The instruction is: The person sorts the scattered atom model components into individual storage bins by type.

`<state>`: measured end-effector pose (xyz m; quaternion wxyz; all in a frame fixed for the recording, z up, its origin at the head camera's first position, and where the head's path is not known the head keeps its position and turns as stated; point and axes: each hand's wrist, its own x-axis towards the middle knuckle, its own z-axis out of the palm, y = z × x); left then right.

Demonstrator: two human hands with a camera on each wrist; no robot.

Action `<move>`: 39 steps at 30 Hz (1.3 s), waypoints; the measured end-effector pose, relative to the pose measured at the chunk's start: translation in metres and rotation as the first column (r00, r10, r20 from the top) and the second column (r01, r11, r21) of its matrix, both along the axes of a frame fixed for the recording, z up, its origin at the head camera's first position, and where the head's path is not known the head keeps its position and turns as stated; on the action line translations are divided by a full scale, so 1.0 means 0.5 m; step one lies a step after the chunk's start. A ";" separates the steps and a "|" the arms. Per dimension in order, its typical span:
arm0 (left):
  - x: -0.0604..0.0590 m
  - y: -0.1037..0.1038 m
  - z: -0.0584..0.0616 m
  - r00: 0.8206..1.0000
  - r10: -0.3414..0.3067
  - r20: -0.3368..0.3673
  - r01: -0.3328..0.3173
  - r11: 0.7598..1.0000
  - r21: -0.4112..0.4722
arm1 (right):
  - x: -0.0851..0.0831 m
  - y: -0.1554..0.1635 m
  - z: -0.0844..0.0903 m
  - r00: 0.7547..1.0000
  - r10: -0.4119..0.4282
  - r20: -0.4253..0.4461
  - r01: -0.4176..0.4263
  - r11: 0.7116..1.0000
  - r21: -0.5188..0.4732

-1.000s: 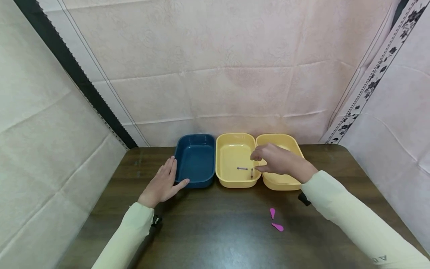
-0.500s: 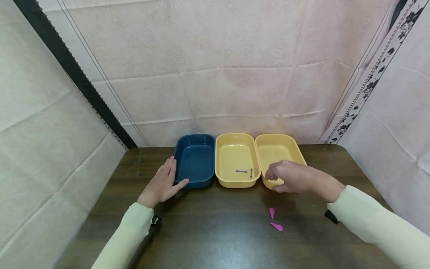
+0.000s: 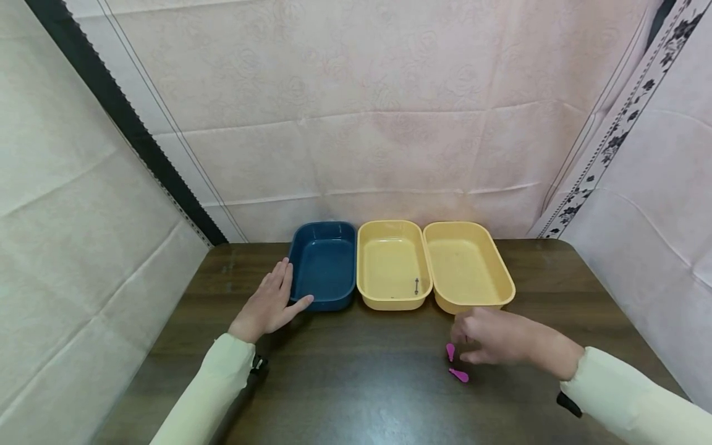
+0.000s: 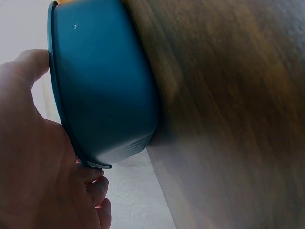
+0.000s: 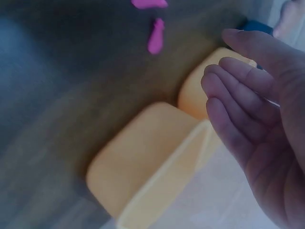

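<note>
Three trays stand in a row at the back of the dark wooden table: a blue tray (image 3: pixel 324 267), a middle yellow tray (image 3: pixel 392 264) with small grey metal pins (image 3: pixel 416 286) in it, and a right yellow tray (image 3: pixel 467 267). My left hand (image 3: pixel 271 304) rests flat on the table, its fingers against the blue tray's (image 4: pixel 102 90) left side. My right hand (image 3: pixel 492 337) hovers low over the table in front of the right yellow tray, fingers loosely bent and holding nothing, just beside two small pink pieces (image 3: pixel 450 352) (image 3: pixel 459 375). The pink pieces (image 5: pixel 156 36) show in the right wrist view.
Pale cloth walls close in the table at the back and on both sides. The table's (image 3: pixel 356 383) front part is bare dark wood apart from the pink pieces.
My right hand has drawn back from over the middle yellow tray, past the right yellow tray, down to the table by the pink pieces. The left hand has stayed still.
</note>
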<state>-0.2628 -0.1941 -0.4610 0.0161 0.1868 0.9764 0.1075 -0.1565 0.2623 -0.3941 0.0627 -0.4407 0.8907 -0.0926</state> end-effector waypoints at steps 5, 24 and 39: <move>-0.001 0.000 -0.001 1.000 0.004 0.002 -0.004 1.000 -0.005 | 0.018 0.003 -0.037 0.999 0.001 0.046 -0.001 1.000 -0.007; 0.002 0.001 0.001 1.000 0.003 -0.003 -0.003 1.000 0.004 | 0.043 0.004 -0.119 0.995 -0.088 0.048 0.092 0.993 -0.079; 0.002 0.001 0.000 1.000 0.003 -0.009 -0.003 1.000 0.014 | 0.041 0.013 -0.126 0.985 -0.084 0.148 0.107 0.981 -0.160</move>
